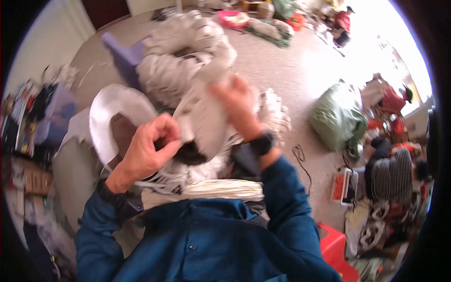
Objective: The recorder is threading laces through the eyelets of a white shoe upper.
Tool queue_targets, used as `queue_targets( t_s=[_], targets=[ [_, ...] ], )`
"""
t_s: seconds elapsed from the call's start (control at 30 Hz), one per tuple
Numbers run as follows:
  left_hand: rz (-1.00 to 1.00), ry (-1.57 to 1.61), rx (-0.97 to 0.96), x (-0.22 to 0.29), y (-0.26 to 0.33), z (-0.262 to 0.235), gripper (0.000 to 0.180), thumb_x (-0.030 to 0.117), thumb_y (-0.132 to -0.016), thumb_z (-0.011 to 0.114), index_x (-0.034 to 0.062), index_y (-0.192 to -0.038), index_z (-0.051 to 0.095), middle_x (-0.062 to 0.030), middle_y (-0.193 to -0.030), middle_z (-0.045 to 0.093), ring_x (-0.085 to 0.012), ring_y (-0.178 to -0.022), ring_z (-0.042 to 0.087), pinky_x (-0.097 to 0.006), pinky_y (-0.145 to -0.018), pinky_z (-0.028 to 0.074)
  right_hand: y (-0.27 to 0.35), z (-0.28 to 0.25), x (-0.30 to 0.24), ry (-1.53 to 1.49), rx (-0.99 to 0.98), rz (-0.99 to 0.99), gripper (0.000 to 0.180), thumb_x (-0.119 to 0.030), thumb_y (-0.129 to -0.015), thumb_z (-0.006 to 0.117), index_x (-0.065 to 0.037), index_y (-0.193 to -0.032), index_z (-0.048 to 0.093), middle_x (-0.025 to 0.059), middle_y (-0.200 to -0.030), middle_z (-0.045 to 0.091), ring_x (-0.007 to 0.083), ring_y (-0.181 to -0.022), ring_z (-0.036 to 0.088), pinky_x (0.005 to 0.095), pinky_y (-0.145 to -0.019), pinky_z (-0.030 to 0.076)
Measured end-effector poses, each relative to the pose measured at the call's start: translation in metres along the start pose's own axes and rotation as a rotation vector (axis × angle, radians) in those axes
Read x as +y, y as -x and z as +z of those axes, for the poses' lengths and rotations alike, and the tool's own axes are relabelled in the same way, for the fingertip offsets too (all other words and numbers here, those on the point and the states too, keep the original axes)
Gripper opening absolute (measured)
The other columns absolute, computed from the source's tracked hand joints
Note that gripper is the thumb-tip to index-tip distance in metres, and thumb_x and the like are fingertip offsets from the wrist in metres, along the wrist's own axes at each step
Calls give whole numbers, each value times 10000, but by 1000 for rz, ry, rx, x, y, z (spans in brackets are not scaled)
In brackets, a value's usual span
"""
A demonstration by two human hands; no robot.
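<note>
A pale, curved brimmed hat [205, 120], smeared by motion, is in the air between my hands, with a dark patch at its lower end. My right hand [238, 105] is at its upper right edge, thumb across the pale surface; its fingers are blurred but appear closed on it. Beside the dark end, my left hand [151, 143] is closed in a pinch, and what lies between thumb and fingertips is too small to make out. Behind my left hand rests another hat with a wide white brim [101, 110] and a brown inside.
Bundled white pieces [188, 42] are heaped ahead, by a purple chair [123, 58]. A cream folded stack [225, 190] lies against my front. Rightward are a green sack [339, 115], a black cord [303, 164], a red stool [334, 251] and several seated people.
</note>
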State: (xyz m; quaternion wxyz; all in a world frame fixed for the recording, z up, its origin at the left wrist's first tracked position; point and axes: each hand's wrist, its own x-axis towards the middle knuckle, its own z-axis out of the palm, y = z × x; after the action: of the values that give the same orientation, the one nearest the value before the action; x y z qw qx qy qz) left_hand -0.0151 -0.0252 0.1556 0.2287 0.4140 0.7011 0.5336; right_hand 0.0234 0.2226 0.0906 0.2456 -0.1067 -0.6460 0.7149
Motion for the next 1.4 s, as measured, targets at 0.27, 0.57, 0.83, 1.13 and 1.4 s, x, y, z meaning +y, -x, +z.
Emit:
queue_targets(
  t_s=[0.27, 0.57, 0.83, 1.13, 1.4],
  targets=[
    [221, 15, 56, 32, 67, -6, 170, -48, -835, 677, 38, -896, 544, 22, -796, 580, -39, -711, 548, -230, -750, 485, 62, -22, -119, -349, 108, -97, 346, -50, -929, 630, 0, -1269, 588, 123, -1112, 689, 210, -942, 702, 317, -829, 595],
    [-157, 15, -95, -74, 48, -9, 121, 77, -895, 693, 48, -931, 581, 37, -768, 598, -21, -669, 533, -208, -614, 416, 139, -72, 56, -456, 298, 203, 343, -77, -976, 614, -7, -1308, 562, 129, -1260, 644, 212, -1077, 663, 366, -946, 560],
    [74, -286, -15, -65, 10, 10, 327, 148, -837, 760, 27, -1105, 617, -74, -1048, 577, -96, -633, 539, -251, -607, 445, 124, -62, 46, -416, 192, 226, 351, -98, -942, 673, 5, -1269, 597, 103, -1202, 679, 171, -1036, 659, 311, -909, 533],
    [27, -291, -209, -64, 4, 17, 289, 87, -837, 762, 53, -1059, 580, 7, -593, 467, -113, -537, 444, -281, -529, 373, 100, -47, 39, -208, 219, 233, 317, -135, -931, 694, 22, -1200, 639, 87, -1112, 704, 141, -956, 666, 293, -850, 539],
    [33, -255, -156, -79, 0, 11, 335, 119, -839, 779, 76, -1122, 604, 14, -600, 418, -100, -545, 398, -285, -535, 351, 94, -38, 62, -87, 302, 180, 330, -163, -932, 704, 13, -1203, 638, 72, -1103, 702, 125, -946, 650, 282, -839, 524]
  ],
)
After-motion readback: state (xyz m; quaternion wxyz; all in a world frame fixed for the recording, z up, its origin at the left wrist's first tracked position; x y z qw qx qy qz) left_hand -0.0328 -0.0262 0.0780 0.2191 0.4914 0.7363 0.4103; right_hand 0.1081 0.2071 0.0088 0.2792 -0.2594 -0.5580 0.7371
